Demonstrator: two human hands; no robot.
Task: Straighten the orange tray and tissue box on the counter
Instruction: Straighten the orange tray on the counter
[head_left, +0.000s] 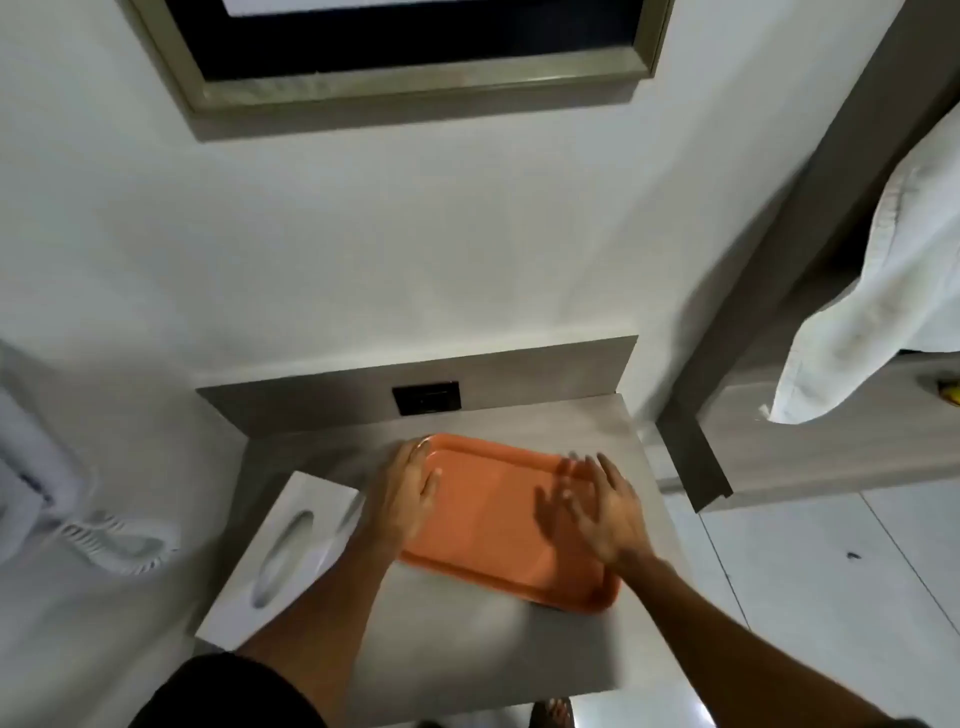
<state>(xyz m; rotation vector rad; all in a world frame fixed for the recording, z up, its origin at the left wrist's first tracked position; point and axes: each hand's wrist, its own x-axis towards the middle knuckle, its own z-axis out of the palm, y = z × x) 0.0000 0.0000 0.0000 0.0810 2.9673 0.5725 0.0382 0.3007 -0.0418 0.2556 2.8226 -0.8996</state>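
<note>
An orange tray (498, 514) lies skewed on the grey counter (457, 634), its long side running from far left to near right. My left hand (402, 491) rests flat on the tray's left rim, fingers spread. Over the tray's right part, my right hand (605, 512) hovers with fingers apart, holding nothing. A white tissue box (280, 556) with an oval slot sits at the counter's left edge, turned at an angle; my left forearm crosses its near corner.
A dark wall socket (427, 398) sits in the grey backsplash behind the tray. A white corded phone (78, 525) hangs on the wall to the left. At right stands a bed frame (810, 447) with a white pillow (883, 291). The tiled floor lies below right.
</note>
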